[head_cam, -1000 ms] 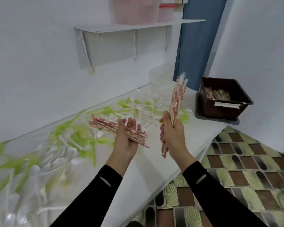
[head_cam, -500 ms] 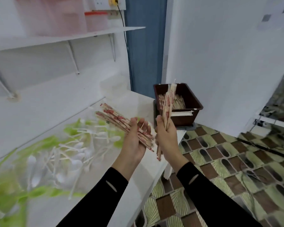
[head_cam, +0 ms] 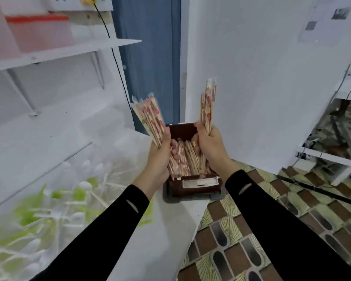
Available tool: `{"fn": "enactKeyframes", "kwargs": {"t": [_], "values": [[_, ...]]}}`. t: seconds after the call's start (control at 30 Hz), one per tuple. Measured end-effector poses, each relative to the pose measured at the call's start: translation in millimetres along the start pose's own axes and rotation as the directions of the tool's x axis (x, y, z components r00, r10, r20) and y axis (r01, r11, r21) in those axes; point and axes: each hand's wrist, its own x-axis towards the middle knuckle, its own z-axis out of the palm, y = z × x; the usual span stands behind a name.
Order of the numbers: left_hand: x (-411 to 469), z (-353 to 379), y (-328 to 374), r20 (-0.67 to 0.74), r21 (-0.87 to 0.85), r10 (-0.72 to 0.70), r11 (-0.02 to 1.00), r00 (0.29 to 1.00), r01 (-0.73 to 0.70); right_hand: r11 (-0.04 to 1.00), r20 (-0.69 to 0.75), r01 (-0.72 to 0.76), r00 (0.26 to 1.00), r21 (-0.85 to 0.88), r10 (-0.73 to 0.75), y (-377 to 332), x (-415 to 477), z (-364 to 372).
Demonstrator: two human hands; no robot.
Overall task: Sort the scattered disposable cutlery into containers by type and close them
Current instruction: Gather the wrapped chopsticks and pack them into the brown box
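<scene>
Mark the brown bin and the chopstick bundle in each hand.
Brown bin [head_cam: 175,189]: head view, front wall, left of the white label.
Left chopstick bundle [head_cam: 150,116]: head view, midway up the wrapped sticks.
Right chopstick bundle [head_cam: 208,106]: head view, midway up the wrapped sticks.

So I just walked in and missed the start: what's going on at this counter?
A person is sorting disposable cutlery. The left hand grips one bundle of wrapped chopsticks and the right hand a second bundle, both held above the open brown bin, which already holds many chopsticks. Scattered on the counter lie white plastic spoons and green pieces.
</scene>
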Motion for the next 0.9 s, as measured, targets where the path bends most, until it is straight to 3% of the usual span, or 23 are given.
{"fn": "enactKeyframes", "kwargs": {"t": [0.23,0.33,0.43,0.5,0.6,0.73,0.8,0.9], "values": [[57,16,-36,-0.017,0.057,-0.089,0.994,0.996,0.09,0.995,-0.101,0.059,0.993,-0.079,-0.067,41,42,-10],[76,11,-74,0.013,0.301,-0.204,0.934,0.979,0.191,0.979,-0.121,-0.052,0.992,-0.196,0.028,74,52,-13],[81,5,-97,0.088,0.688,-0.314,0.706,0.945,0.17,0.866,-0.046,-0.232,0.971,-0.443,0.236,93,54,-17],[82,6,-98,0.105,0.773,-0.288,0.626,0.952,0.104,0.826,-0.045,-0.25,0.963,-0.505,0.264,93,54,-17],[87,7,-95,0.081,0.772,-0.216,0.631,0.973,0.076,0.85,-0.034,-0.168,0.984,-0.5,0.175,91,55,-16],[82,6,-93,0.183,0.722,-0.051,0.685,0.982,-0.1,0.847,-0.006,-0.107,0.992,-0.52,0.122,93,53,-16],[77,7,-88,0.184,0.732,-0.049,0.673,0.982,-0.104,0.785,0.01,-0.052,0.997,-0.617,0.074,95,53,-14],[77,8,-86,0.122,0.841,-0.046,0.535,0.991,-0.079,0.579,0.074,0.03,0.996,-0.815,0.053,98,53,-10]]}}
